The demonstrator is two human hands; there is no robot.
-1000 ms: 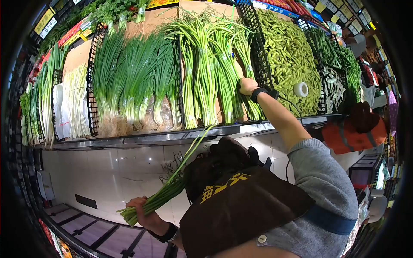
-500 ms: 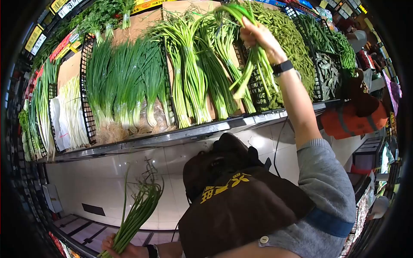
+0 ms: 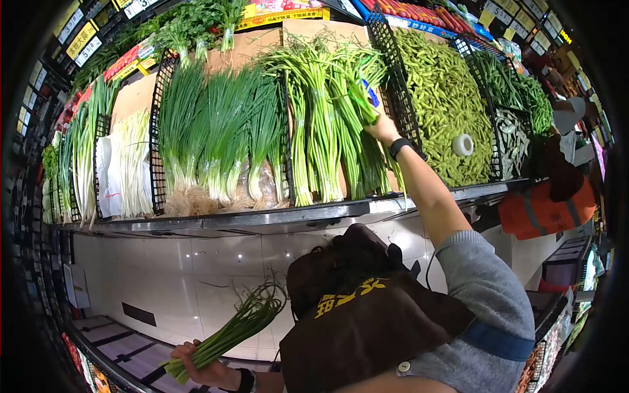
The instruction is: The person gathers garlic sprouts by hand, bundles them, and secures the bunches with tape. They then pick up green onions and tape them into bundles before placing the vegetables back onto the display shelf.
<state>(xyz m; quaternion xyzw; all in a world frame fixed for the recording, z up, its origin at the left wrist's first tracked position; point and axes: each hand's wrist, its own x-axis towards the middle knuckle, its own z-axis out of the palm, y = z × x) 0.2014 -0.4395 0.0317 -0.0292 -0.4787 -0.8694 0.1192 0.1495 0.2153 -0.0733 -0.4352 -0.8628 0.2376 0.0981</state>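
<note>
At the lower left, my left hand (image 3: 200,365) is wrapped round the lower stalks of a bunch of green stems (image 3: 239,325), whose thin curled tips point up and right. My right hand (image 3: 382,129) is closed on a bright green bundle (image 3: 362,103) with a blue band or label near it, over the right side of the long green stalks (image 3: 322,131). My hand hides part of this bundle. The green stalks lie in rows on the display shelf, between black crate dividers.
Leafy green onions (image 3: 223,124) lie left of the stalks. Green pods (image 3: 445,98) with a white roll (image 3: 462,145) on them are to the right. The shelf's metal edge (image 3: 308,214) runs across. An orange bag (image 3: 549,206) is at the right.
My right hand has come down with the bundle onto the stalks. My left hand has risen slightly with its bunch. The view has shifted, and the white roll now shows.
</note>
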